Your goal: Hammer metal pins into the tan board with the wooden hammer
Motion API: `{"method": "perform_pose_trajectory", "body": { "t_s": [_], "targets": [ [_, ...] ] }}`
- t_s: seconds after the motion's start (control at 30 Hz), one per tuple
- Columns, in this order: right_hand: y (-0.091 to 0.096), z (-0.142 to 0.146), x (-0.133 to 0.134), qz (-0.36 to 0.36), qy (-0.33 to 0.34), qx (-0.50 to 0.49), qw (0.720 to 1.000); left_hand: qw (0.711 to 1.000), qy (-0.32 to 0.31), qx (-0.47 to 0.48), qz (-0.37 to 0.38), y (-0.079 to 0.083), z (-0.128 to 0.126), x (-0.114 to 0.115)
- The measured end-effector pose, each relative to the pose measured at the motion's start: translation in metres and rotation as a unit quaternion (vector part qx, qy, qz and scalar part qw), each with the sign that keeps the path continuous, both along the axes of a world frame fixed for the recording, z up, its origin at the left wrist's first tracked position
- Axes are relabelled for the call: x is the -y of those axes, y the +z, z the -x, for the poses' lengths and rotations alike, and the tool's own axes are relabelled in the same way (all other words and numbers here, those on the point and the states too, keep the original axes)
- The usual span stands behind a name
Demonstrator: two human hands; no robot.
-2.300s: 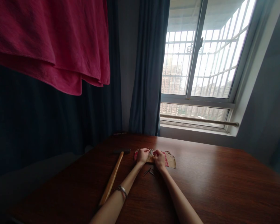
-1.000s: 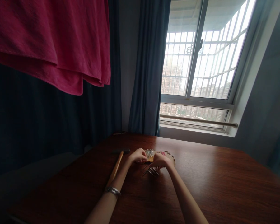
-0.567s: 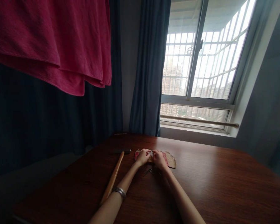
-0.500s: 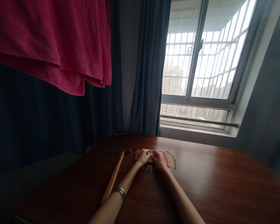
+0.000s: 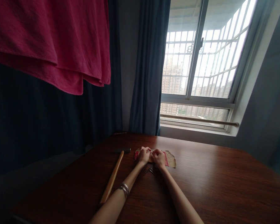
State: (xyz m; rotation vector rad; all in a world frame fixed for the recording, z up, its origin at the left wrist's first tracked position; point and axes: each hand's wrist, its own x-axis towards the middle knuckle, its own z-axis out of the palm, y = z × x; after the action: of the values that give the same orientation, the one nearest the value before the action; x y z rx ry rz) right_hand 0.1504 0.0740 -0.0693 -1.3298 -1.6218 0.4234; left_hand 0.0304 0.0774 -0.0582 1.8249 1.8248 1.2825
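Observation:
Close together over a flat tan piece with red patterned patches and a slotted edge (image 5: 170, 158), both hands have their fingers curled in. My left hand (image 5: 143, 154) is closed above the piece's left part. Beside it, my right hand (image 5: 159, 157) is also closed, its fingertips almost meeting the left ones. Something small and pale shows between the fingertips, too small to make out. Several thin metal pins, perhaps nails (image 5: 149, 170), lie on the table just in front of the hands. A hammer with a wooden handle (image 5: 112, 182) rests left of my left forearm.
The brown wooden table (image 5: 212, 177) reaches to the window wall. A dark thin object (image 5: 120, 133) lies at its far left corner. A pink towel (image 5: 84, 46) hangs at upper left before dark blue curtains (image 5: 147, 77). A barred window (image 5: 212, 62) stands behind.
My left hand has lifted slightly and its fingers are curled more tightly. The left forearm has shifted a little to the right. The right hand's fingers have bent inward; the hammer stays put.

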Motion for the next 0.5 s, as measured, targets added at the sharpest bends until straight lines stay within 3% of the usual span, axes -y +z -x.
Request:
{"method": "perform_pose_trajectory", "body": {
  "t_s": [0.33,0.5],
  "targets": [
    [0.008,0.001,0.007,0.024,-0.002,-0.051,0.998,0.996,-0.004,0.08,-0.029,0.0,-0.003,-0.01],
    [0.016,0.0,0.008,0.052,0.008,-0.089,0.995,0.99,-0.037,0.139,-0.003,0.006,-0.004,-0.015]
  ]
}}
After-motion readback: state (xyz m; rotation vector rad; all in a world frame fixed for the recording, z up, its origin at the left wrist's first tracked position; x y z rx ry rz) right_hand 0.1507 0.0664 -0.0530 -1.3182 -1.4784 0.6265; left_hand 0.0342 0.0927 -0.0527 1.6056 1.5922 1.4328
